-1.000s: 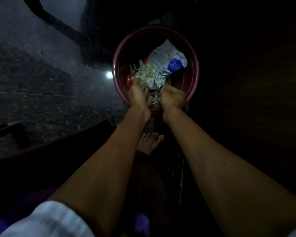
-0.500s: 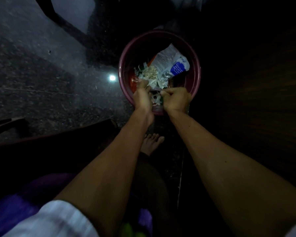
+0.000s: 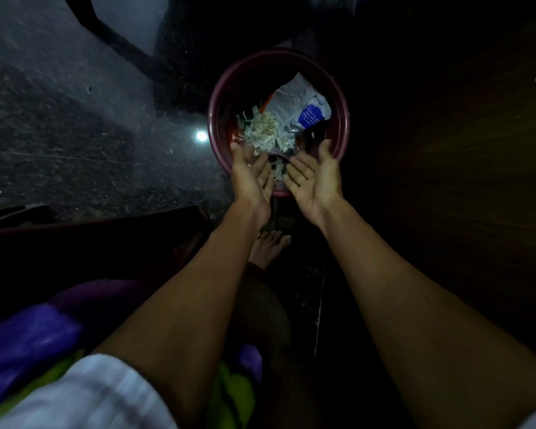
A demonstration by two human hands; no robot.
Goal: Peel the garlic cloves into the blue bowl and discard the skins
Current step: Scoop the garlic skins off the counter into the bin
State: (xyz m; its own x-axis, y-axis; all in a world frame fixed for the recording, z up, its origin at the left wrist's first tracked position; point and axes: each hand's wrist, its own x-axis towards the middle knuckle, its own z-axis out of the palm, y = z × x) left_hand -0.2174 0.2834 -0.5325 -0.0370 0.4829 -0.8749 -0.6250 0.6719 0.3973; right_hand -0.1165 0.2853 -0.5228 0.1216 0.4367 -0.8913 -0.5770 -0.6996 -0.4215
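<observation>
A round maroon bin (image 3: 342,113) stands on the dark floor ahead of me. Inside lies a heap of pale garlic skins (image 3: 262,128) beside a crumpled white and blue packet (image 3: 304,106). My left hand (image 3: 251,174) and my right hand (image 3: 314,178) hover over the bin's near rim, palms up and fingers spread. A few skin flakes (image 3: 277,168) show between the two hands. Neither hand holds anything. No blue bowl or garlic cloves are in view.
The speckled dark floor (image 3: 75,144) carries a bright light reflection (image 3: 201,136) left of the bin. My bare foot (image 3: 268,246) is just below the hands. A dark wooden edge (image 3: 90,221) runs on the left, a wooden surface (image 3: 461,181) rises on the right.
Both hands were curled together over the bin, rubbing skins off. They have now opened with palms up, and loose skins have dropped into the bin.
</observation>
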